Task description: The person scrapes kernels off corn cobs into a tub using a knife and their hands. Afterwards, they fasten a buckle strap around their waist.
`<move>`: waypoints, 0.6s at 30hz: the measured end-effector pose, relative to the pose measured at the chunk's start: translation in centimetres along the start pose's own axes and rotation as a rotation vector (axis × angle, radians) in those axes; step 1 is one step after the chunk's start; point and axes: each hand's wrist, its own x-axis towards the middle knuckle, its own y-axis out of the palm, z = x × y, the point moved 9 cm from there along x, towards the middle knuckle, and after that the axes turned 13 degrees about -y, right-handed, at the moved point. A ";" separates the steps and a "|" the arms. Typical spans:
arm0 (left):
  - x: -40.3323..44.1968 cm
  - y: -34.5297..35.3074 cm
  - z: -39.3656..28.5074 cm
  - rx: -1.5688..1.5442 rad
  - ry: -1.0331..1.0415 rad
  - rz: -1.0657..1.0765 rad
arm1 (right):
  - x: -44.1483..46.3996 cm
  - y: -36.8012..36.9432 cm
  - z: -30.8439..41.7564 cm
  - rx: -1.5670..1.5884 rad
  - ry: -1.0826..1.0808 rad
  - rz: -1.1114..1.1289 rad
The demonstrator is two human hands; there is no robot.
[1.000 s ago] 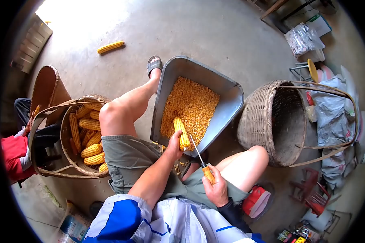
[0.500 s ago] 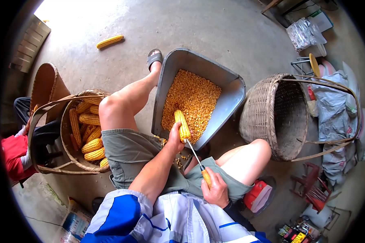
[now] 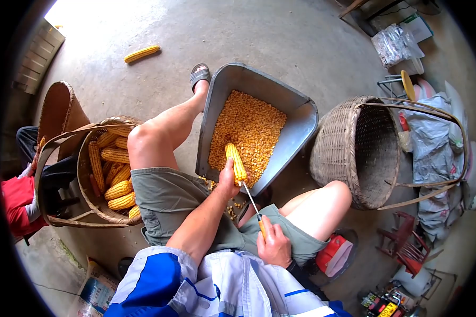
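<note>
Corn in hand: I see one fat yellow ear of corn, up over the near part of the grains. It is long from end to end, far end pointing away and a bit left.
Left hand: one bare hand, gripping the ear's near half; some fingers are hidden.
Right hand: one bare hand, fingers curled round the orange handle of one thin metal poker. Its tip is at the ear's near end.
Tray: one grey metal tray, with too many yellow grains to count.
Baskets: two brown woven ones; the left basket holds at least six ears, the right basket lies tipped.
In the way: the left leg, between left basket and tray.
Floor: one loose ear, past the foot.
</note>
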 end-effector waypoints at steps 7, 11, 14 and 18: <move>0.4 -1.6 -0.2 0.107 0.059 -0.144 | 0.1 2.5 1.0 -0.187 -0.067 0.055; 0.3 -2.1 -0.5 0.132 0.068 -0.174 | 1.0 2.6 0.6 0.042 0.013 -0.015; 0.4 -2.3 -0.7 0.235 0.120 -0.223 | 2.4 3.0 0.0 -0.055 0.021 0.118; 0.1 -3.3 -0.6 0.364 0.138 -0.291 | 5.5 1.2 -1.1 -0.077 -0.055 0.183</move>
